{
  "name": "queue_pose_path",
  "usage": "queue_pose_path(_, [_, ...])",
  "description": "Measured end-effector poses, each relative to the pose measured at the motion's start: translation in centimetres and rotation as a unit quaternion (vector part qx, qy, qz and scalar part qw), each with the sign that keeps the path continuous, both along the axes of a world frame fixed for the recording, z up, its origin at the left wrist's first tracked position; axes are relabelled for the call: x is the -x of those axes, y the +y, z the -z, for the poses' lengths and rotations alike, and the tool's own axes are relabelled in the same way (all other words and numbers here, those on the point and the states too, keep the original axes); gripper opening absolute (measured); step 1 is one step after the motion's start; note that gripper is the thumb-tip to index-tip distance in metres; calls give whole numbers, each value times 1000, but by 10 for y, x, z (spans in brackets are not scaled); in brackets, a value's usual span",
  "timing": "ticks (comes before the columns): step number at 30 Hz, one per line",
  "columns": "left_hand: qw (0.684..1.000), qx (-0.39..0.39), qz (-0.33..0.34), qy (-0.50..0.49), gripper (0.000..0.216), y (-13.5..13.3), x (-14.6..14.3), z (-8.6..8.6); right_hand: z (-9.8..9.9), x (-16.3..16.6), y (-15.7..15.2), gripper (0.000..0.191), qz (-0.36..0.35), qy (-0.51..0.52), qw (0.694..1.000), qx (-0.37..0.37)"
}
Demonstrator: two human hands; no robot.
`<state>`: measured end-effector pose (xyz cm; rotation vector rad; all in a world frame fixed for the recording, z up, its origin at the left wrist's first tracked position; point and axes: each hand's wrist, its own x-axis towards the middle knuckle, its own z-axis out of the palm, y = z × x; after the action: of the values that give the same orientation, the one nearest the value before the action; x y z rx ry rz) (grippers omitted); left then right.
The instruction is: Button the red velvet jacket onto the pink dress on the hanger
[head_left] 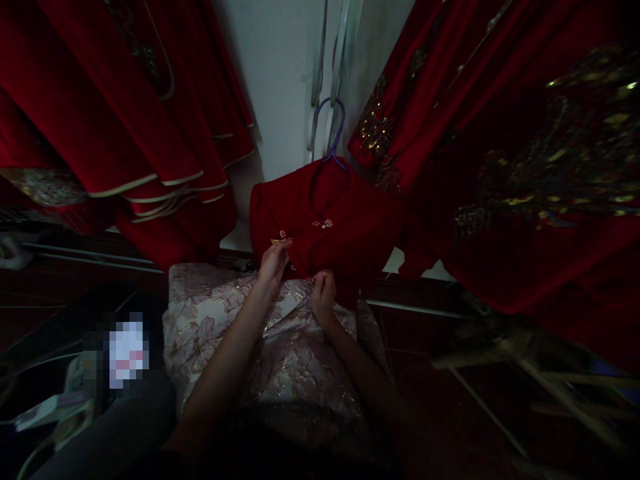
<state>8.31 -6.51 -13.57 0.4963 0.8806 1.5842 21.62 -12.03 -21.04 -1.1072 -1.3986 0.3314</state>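
A red garment (367,233) with a round neckline and small beaded fastenings (325,224) hangs in front of me on a purple hanger (337,143). My left hand (274,261) pinches its front edge, close to a small gold-coloured piece whose kind I cannot make out. Lower and to the right, the closed fingers of my right hand (324,293) grip the same front near the hem, by another beaded fastening. Both hands hide the bits of cloth between their fingertips. Below them, a pale floral brocade cloth (215,313) with a metallic sheen covers my lap.
The hanger hooks onto a handle of a white cabinet (280,80). Red garments with pale trim (165,133) hang at left, and gold-sequinned red garments (500,193) at right. Wooden legs (540,373) stand at lower right; cables and a white power strip (50,410) lie at lower left.
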Motion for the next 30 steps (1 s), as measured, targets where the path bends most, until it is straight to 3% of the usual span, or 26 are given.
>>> queue_pose_path(4, [997, 0, -12, 75, 29, -1, -5, -4, 2, 0, 0, 20, 7, -12, 1000, -11])
queue_pose_path(6, [973, -40, 19, 227, 34, -5, -8, -15, 3, -1, -1, 21, 15, -23, 999, -17])
queue_pose_path(7, [942, -83, 26, 324, 35, -7, -10, -23, 3, -1, -1, 22, 17, -29, 999, -18])
queue_pose_path(9, [837, -196, 12, 511, 32, -10, -14, -43, 3, -2, -2, 22, 15, -37, 999, -18])
queue_pose_path(11, [706, -282, -18, 650, 28, -9, -18, -65, 1, -2, -3, 21, 7, -41, 999, -16])
queue_pose_path(14, [527, -326, -43, 784, 31, 1, -23, -89, 0, -3, -3, 21, -1, -49, 999, -11])
queue_pose_path(16, [443, -338, -44, 829, 29, 11, -25, -98, 0, -3, -4, 20, 0, -53, 999, -8])
queue_pose_path(18, [387, -355, -37, 850, 26, 20, -26, -103, 0, -3, -4, 21, 1, -55, 998, -4])
queue_pose_path(20, [360, -372, -32, 855, 25, 26, -26, -106, 1, -3, -3, 21, 1, -55, 998, 1])
queue_pose_path(22, [359, -386, -27, 849, 24, 30, -23, -111, 0, -3, -3, 20, -1, -49, 999, 7])
queue_pose_path(28, [416, -427, 26, 802, 18, 27, -15, -126, -7, -4, -6, 21, 4, -19, 1000, 15])
queue_pose_path(30, [419, -434, 15, 797, 18, 23, -16, -127, -8, -5, -7, 21, 6, -17, 1000, 14])
